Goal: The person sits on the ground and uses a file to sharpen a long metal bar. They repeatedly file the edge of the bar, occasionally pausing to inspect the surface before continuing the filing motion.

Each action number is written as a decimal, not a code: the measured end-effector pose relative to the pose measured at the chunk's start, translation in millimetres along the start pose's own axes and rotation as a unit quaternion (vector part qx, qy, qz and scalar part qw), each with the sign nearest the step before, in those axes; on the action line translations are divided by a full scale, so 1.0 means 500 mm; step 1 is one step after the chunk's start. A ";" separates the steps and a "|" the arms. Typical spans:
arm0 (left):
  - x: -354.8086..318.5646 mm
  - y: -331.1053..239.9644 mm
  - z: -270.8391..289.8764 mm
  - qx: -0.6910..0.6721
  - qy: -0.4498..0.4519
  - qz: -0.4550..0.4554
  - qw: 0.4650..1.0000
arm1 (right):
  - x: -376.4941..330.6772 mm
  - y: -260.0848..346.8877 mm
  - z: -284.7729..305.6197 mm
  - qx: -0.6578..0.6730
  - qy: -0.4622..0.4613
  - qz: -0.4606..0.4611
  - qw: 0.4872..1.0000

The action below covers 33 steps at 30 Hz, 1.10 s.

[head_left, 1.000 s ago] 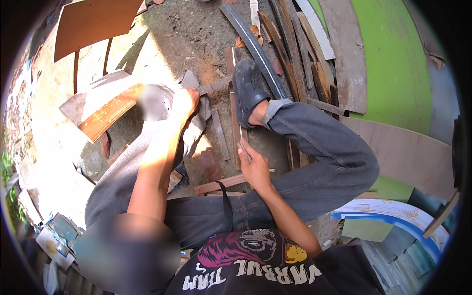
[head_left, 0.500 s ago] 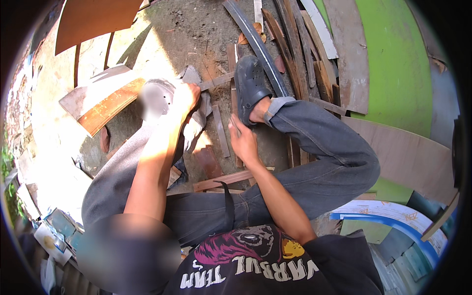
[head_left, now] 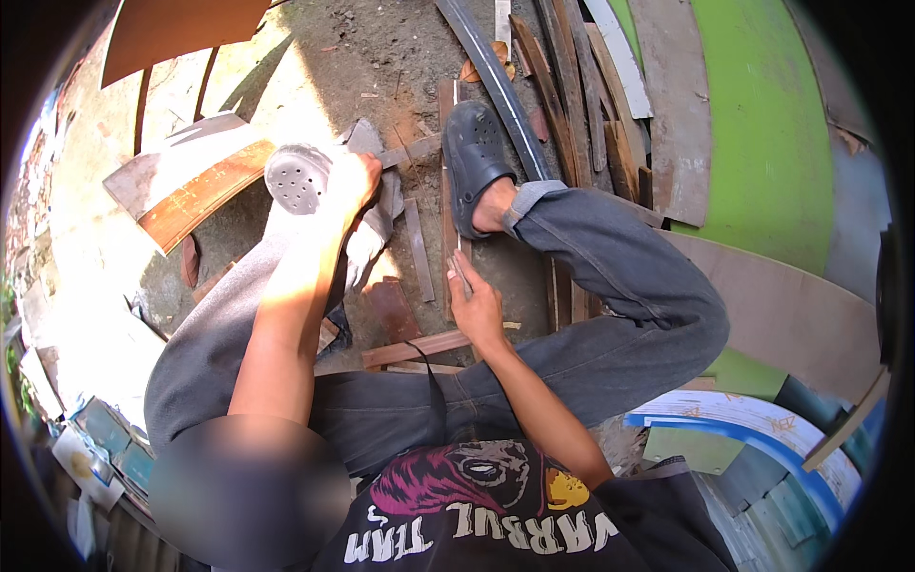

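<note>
My left hand (head_left: 360,179) is closed in a fist beside the left clog (head_left: 298,179). A narrow wooden strip (head_left: 412,151) juts from its fingers toward the right foot, and a crumpled pale cloth (head_left: 372,234) lies beneath. My right hand (head_left: 478,307) is pinched at a long brown strip (head_left: 452,272) just behind the heel of my dark right clog (head_left: 474,162). Whatever small thing sits between the right fingers is too small to make out. The right clog rests over or against that long strip, which runs lengthwise on the dirt.
Several weathered planks (head_left: 572,95) and a dark curved bar (head_left: 491,67) lie beyond the right foot. Farther right are a green panel (head_left: 758,133) and a plywood sheet (head_left: 772,286). Wood offcuts (head_left: 415,349) lie between my legs; an orange-brown board (head_left: 205,195) is at left.
My right hand has drawn back toward my body along the long strip, away from the clog heel. The left hand stays in place; the whole view has shifted slightly.
</note>
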<state>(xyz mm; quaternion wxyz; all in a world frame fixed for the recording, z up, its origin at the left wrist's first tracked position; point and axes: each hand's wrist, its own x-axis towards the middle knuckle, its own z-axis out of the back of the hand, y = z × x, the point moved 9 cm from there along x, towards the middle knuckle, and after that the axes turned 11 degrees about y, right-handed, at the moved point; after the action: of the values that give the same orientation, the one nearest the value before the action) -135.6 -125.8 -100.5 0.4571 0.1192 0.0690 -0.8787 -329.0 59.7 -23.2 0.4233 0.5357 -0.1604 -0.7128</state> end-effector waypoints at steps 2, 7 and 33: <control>0.012 0.000 -0.012 -0.001 -0.007 -0.002 1.000 | 0.001 0.010 0.016 0.008 -0.003 0.019 1.000; 0.017 0.018 -0.069 0.000 0.001 -0.008 1.000 | -0.044 0.085 0.090 -0.032 0.050 -0.076 0.995; 0.029 0.003 -0.078 0.039 -0.103 -0.086 0.990 | 0.039 0.094 0.053 0.014 0.015 -0.033 0.999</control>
<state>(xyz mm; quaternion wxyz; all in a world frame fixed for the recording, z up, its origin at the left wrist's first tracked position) -136.6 -129.2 -142.1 0.3792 0.0397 -0.0032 -0.9245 -333.8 11.0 6.4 0.3948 0.5567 -0.1463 -0.7161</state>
